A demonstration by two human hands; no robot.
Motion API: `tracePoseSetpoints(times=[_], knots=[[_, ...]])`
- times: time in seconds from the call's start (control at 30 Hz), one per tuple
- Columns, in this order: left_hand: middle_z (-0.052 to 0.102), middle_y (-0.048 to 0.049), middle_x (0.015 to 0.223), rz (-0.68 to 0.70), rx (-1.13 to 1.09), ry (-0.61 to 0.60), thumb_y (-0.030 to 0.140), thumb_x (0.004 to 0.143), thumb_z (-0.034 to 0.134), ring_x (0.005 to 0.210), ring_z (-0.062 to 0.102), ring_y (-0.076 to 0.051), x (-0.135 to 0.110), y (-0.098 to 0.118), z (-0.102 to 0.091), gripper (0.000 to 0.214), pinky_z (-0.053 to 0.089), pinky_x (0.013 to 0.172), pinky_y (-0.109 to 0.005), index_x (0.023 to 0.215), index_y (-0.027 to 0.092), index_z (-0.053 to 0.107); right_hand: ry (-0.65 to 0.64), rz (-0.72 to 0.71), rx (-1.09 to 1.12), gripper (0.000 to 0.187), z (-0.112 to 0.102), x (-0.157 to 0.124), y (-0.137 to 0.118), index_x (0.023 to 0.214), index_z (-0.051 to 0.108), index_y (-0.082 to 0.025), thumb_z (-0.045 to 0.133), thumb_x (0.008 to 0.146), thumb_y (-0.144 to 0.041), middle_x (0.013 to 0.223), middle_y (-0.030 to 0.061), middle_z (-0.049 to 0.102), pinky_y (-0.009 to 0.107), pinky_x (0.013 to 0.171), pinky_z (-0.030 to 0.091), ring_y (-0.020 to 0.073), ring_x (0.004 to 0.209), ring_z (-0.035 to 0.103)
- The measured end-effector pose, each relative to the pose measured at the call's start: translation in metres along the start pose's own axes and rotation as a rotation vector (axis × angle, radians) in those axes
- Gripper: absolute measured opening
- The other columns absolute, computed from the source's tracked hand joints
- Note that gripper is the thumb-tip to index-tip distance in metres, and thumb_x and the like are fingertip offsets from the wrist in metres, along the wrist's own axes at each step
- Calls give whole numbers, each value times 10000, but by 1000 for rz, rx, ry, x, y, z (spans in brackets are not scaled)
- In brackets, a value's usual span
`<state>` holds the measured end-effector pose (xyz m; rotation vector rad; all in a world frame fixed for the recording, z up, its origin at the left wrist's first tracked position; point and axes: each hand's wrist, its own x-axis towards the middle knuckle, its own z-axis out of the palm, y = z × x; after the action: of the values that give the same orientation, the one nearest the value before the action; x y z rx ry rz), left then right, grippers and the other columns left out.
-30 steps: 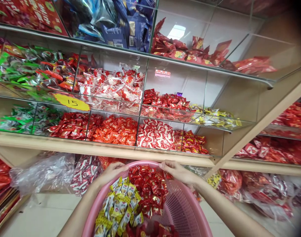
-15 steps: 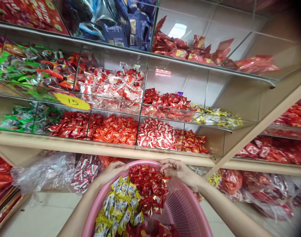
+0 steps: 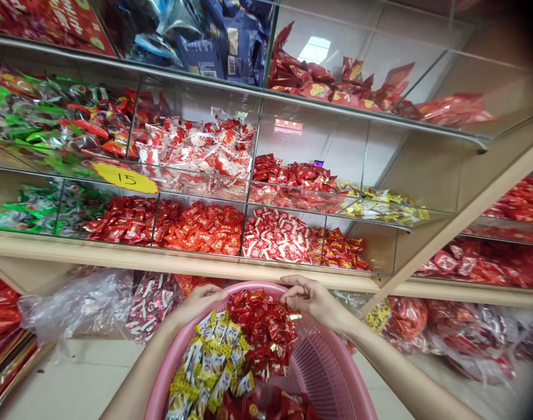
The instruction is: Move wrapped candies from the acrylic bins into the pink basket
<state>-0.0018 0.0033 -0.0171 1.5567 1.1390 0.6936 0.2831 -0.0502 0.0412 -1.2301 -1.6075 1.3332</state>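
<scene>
A pink plastic basket [image 3: 351,364] with mesh sides stands below the shelf front. My left hand [image 3: 205,300] is closed over its far-left rim, thumb side toward the inside. Yellow-and-white wrapped candies [image 3: 211,367] fill the left of the basket. Shiny red wrapped candies [image 3: 264,332] lie heaped at the far side, and more dark red packets [image 3: 261,405] are nearest me. At the far-right rim, the bent fingers of my right hand [image 3: 314,300] pinch at the edge of the red heap, on what looks like a red wrapped candy, mostly hidden by the fingers.
Glass-fronted shelves hold sorted candies, including orange-red ones [image 3: 205,227] and red-and-white ones [image 3: 277,236]. A yellow tag [image 3: 125,178] reads 15. The wooden shelf ledge [image 3: 117,256] runs just beyond the basket. Clear plastic bags [image 3: 77,303] of candy sit underneath on both sides.
My right hand has shifted very slightly, its fingers a little more curled at the red candies. The left hand keeps its place on the rim; the view has moved slightly.
</scene>
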Motion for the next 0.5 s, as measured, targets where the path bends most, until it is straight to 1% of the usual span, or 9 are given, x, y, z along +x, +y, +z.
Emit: tracePoseSetpoints(times=[0.07, 0.13, 0.2, 0.27, 0.33, 0.4, 0.5], knots=[[631, -59, 850, 0, 3, 1, 495, 682, 538, 845, 536, -216, 0, 1, 0, 415, 379, 757, -272, 831, 118, 630, 4, 9, 6, 501, 2, 0, 0, 1039, 532, -169, 669, 626, -419, 788, 23, 620, 285, 637, 445, 132, 687, 549], [631, -55, 841, -8, 5, 6, 497, 676, 540, 840, 536, -215, 0, 2, 0, 413, 379, 752, -270, 823, 121, 632, 0, 38, 17, 411, 5, 1, 1, 926, 600, -167, 651, 632, -450, 762, 14, 611, 275, 604, 445, 118, 636, 535], [631, -52, 835, -15, 3, 10, 501, 665, 544, 837, 536, -214, 0, 2, 0, 416, 380, 748, -267, 819, 125, 634, -9, 76, 60, 375, 7, 1, 3, 843, 633, -160, 647, 627, -467, 733, 9, 609, 284, 628, 449, 114, 625, 534], [631, -52, 833, -17, -5, 8, 504, 661, 544, 831, 537, -211, 0, 2, 0, 421, 381, 744, -265, 822, 125, 634, -11, 113, 106, 397, 10, 2, 6, 868, 635, -157, 683, 594, -440, 706, -1, 606, 292, 679, 443, 112, 640, 542], [631, -54, 832, -16, -8, 7, 499, 662, 547, 830, 537, -211, 0, 1, 0, 417, 381, 746, -266, 821, 122, 633, -3, 143, 104, 465, 13, 3, 11, 941, 614, -155, 718, 559, -398, 675, -16, 592, 282, 674, 433, 107, 630, 538], [631, -59, 843, -12, -6, 5, 492, 669, 547, 842, 537, -214, 1, 1, 0, 414, 380, 752, -267, 825, 118, 631, 9, 124, 18, 485, 15, 6, 15, 979, 595, -149, 715, 568, -377, 657, -22, 572, 263, 628, 421, 102, 603, 519], [634, -67, 867, -10, -8, 1, 489, 675, 546, 859, 538, -220, 0, 0, 0, 416, 379, 758, -270, 835, 114, 632, 60, -6, -251, 392, 18, 9, 17, 966, 600, -147, 649, 649, -372, 692, -3, 567, 256, 601, 405, 116, 624, 503]])
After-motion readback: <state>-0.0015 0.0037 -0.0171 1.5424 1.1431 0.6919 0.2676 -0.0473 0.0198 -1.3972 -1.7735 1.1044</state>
